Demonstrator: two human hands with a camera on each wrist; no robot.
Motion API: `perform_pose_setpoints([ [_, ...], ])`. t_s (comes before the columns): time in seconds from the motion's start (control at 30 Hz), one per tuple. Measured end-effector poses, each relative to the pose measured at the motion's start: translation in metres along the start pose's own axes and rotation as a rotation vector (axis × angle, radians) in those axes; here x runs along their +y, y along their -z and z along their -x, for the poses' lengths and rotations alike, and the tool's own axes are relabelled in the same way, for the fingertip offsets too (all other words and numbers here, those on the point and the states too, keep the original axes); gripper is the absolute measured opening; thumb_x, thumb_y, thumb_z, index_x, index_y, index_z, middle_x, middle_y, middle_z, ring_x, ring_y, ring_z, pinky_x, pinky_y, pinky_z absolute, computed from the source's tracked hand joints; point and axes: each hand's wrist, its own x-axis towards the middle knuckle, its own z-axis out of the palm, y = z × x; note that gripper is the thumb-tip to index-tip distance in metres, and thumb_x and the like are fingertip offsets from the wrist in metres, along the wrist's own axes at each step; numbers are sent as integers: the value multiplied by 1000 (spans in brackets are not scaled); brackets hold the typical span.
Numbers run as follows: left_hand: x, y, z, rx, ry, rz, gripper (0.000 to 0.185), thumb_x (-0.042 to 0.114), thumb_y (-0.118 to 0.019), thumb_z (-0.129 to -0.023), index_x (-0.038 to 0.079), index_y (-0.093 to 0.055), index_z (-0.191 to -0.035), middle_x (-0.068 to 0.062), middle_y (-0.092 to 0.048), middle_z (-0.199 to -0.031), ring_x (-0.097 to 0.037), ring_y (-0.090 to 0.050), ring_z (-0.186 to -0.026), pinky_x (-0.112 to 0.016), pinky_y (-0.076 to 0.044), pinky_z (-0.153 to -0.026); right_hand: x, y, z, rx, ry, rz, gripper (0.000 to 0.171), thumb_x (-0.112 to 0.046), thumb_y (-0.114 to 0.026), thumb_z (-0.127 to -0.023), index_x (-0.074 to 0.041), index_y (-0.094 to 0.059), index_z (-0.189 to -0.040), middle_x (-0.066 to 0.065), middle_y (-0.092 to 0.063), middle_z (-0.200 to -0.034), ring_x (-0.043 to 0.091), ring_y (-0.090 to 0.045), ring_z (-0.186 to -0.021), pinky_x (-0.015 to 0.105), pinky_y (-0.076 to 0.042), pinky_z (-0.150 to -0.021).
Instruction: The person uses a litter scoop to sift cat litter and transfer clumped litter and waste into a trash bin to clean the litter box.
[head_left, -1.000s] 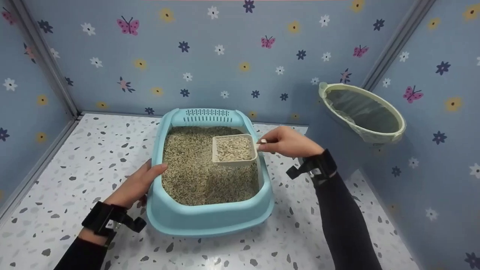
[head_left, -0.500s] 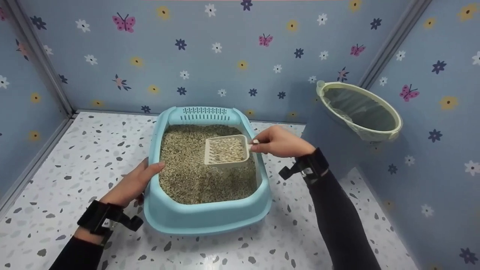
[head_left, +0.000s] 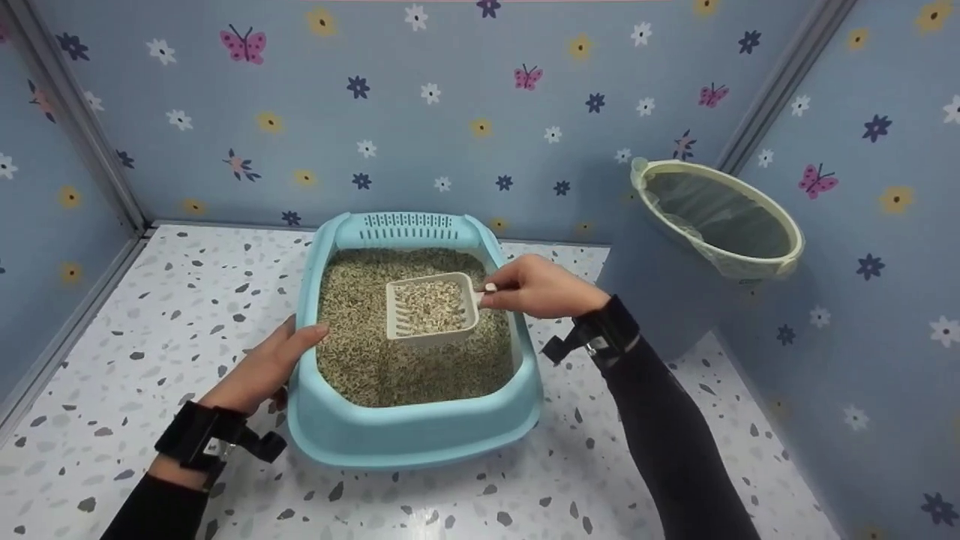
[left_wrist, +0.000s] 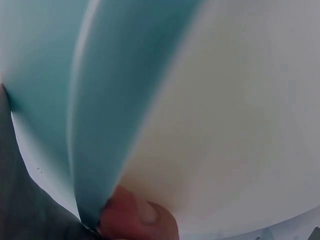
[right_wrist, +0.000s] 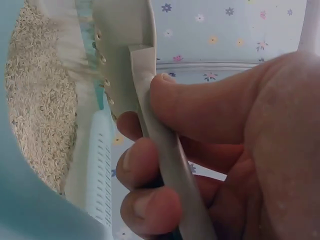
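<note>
In the head view a light-blue litter box [head_left: 420, 439] holds a wide bed of pellet-like cat litter [head_left: 352, 300]. My left hand [head_left: 262, 366] grips its left wall, thumb over the rim; the left wrist view shows a fingertip [left_wrist: 137, 217] beside the blue edge. Above the litter, my right hand [head_left: 536, 289] holds a cream slotted litter scoop [head_left: 439, 339] level by its handle [right_wrist: 172, 155], thumb on top and fingers curled round it. Paler litter lies in the scoop. In the right wrist view blurred grains [right_wrist: 75, 70] fall below its holes.
A bin [head_left: 664, 289] lined with a thin bag, its cream rim [head_left: 761, 262] open at the top, stands at the back right. Flowered blue wall panels [head_left: 442, 60] enclose the back and sides. Speckled white floor [head_left: 135, 360] lies around the box.
My right hand has shifted the scoop leftward and slightly nearer over the litter box. The litter in the scoop has shrunk, baring more slots. My left hand keeps its hold on the wall.
</note>
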Motion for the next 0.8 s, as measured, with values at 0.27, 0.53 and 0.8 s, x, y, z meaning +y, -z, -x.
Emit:
perform_pose_setpoints([
  [0.27, 11, -4, 7, 17, 66, -30, 92, 68, -49, -112, 22, -8, -181, -21, -70, -87, -18, -50, -49, -33, -44, -40, 3, 1, 4, 8, 20, -21, 21, -28, -76, -109, -11, -87, -110, -5, -57, -72, 11, -45, -62, 27, -39, -59],
  [0.53, 13, -9, 6, 29, 94, -46, 93, 70, -48, -112, 22, -9, -181, -19, -69, -86, -17, -47, -47, -31, -43, -40, 11, 5, 16, 55, 16, -14, 18, -25, -77, -108, -16, -88, -119, -2, -72, -84, 11, -49, -64, 27, -45, -63],
  [0.8, 13, -9, 4, 23, 69, -43, 90, 66, -47, -113, 18, -10, -180, -18, -72, -88, -18, -50, -47, -32, -44, -39, 11, 3, 8, 32, 49, 2, 16, -24, -77, -108, -11, -88, -111, -5, -61, -74, 10, -46, -62, 26, -41, -61],
])
